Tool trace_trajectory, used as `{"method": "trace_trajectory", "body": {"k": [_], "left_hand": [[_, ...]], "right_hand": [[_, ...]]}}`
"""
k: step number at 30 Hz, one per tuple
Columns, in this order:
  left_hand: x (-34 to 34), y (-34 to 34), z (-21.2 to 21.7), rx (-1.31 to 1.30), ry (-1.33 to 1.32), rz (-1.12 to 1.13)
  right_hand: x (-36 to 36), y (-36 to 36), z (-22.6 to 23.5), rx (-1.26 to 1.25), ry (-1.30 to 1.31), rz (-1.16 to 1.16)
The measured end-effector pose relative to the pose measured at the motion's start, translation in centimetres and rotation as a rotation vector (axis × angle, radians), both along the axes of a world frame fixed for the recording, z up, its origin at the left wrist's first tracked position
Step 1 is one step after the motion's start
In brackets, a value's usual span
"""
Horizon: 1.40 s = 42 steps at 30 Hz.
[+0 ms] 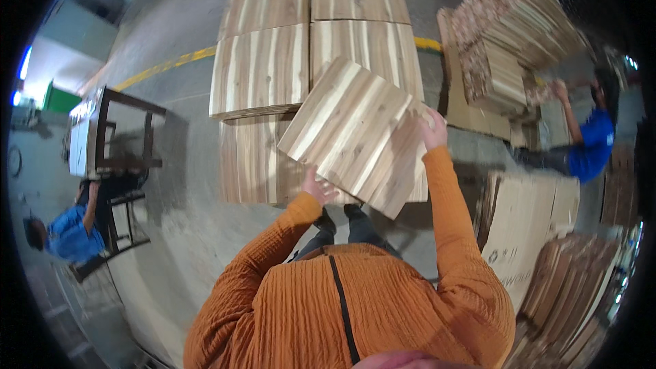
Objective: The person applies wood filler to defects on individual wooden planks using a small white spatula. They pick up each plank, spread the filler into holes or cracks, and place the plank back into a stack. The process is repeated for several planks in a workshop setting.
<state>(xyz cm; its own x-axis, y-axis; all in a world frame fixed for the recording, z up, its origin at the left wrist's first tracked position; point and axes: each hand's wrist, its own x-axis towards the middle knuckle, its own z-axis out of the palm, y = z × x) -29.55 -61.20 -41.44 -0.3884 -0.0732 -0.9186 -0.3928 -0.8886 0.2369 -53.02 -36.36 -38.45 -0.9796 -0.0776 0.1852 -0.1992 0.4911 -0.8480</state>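
A striped wooden board [352, 133], pale and brown, is turned at an angle over the near part of the stacked boards. My right hand [433, 130] grips its right corner, with the fingers bent round the edge. At the board's lower left edge, my left hand [320, 188] has its fingers spread and the thumb up against the wood. Beneath and beyond lie stacks of similar boards [262, 68] in two columns. The angled board hides part of the near right stack.
Tall wood stacks [509, 20] rise at the far right, where a person in blue [593, 138] reaches toward them. Flattened cardboard [526, 225] and more boards [570, 287] stand at near right. Another person in blue [75, 232] sits left by a dark table frame [102, 130].
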Motion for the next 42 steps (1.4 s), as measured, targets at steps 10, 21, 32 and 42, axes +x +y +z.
{"method": "trace_trajectory", "body": {"k": [10, 21, 32, 42], "left_hand": [[1.5, -7.8, -0.1, -0.063, 0.099, 0.106], [-2.8, -9.5, -0.2, -0.099, 0.061, -0.077], [-15.8, -7.2, 2.1, -0.097, 0.025, 0.23], [-30.8, -9.7, -0.2, -0.205, 0.247, 0.403]], "right_hand": [[25.6, 5.0, -1.9, -1.029, -1.377, -0.457], [21.2, 3.6, -3.3, -0.98, -1.191, -0.454], [1.5, 5.0, -4.7, -0.919, -0.873, -0.45], [-18.2, -1.2, -6.2, -1.093, -0.554, -0.249]]}}
